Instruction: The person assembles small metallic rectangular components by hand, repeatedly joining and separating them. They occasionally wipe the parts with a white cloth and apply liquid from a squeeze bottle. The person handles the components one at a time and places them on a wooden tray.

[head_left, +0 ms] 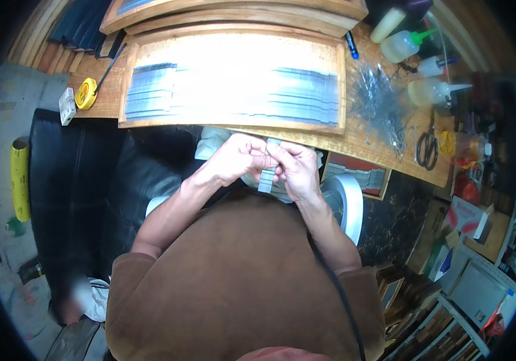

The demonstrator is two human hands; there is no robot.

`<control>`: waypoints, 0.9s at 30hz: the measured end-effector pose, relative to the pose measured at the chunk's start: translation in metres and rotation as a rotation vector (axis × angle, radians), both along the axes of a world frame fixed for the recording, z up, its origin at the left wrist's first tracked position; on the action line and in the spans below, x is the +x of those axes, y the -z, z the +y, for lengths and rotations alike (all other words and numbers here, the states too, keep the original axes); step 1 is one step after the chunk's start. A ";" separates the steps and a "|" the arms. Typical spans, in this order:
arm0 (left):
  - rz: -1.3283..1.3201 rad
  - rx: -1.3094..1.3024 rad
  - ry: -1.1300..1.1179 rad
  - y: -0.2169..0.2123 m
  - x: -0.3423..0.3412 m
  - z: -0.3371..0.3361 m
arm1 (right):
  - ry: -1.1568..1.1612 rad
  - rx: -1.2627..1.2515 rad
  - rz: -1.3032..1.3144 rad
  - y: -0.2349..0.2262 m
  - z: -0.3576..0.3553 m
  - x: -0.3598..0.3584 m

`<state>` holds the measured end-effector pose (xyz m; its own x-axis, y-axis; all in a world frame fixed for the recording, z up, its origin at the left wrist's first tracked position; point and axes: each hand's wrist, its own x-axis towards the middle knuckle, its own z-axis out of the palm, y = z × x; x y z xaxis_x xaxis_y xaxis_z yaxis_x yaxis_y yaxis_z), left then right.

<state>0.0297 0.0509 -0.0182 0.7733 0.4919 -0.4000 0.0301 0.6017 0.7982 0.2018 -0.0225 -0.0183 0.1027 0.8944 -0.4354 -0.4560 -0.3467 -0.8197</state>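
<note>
My left hand point(232, 159) and my right hand point(297, 168) meet in front of my chest, just below the wooden table's front edge. Together they pinch a narrow grey strip point(266, 179) that hangs down between the fingers; its top end shows above my knuckles. On the table right ahead lies a shallow wooden tray point(123, 102) filled with rows of similar grey strips point(234, 96).
A pile of thin metal wires point(381, 105), black scissors point(428, 147) and several squeeze bottles point(403, 45) lie at the table's right. A yellow tape measure point(86, 93) sits at the left. A black seat point(83, 192) is on my left, shelves and boxes on my right.
</note>
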 end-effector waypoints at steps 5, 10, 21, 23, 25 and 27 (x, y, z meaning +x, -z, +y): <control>0.085 0.094 0.007 -0.021 -0.006 -0.004 | -0.102 -0.004 0.020 -0.015 -0.003 0.005; 0.127 0.039 -0.018 -0.056 -0.024 -0.028 | -0.244 0.069 -0.010 -0.044 -0.013 0.000; 0.112 -0.110 -0.053 -0.047 -0.032 -0.029 | -0.230 -0.033 0.108 -0.026 -0.014 -0.009; 0.107 -0.124 -0.048 -0.045 -0.031 -0.028 | -0.232 -0.038 0.100 -0.028 -0.013 -0.009; 0.086 -0.143 -0.042 -0.039 -0.030 -0.025 | -0.213 -0.060 0.126 -0.026 -0.012 -0.008; 0.081 -0.138 -0.024 -0.033 -0.027 -0.017 | -0.175 -0.101 0.187 -0.016 -0.010 -0.007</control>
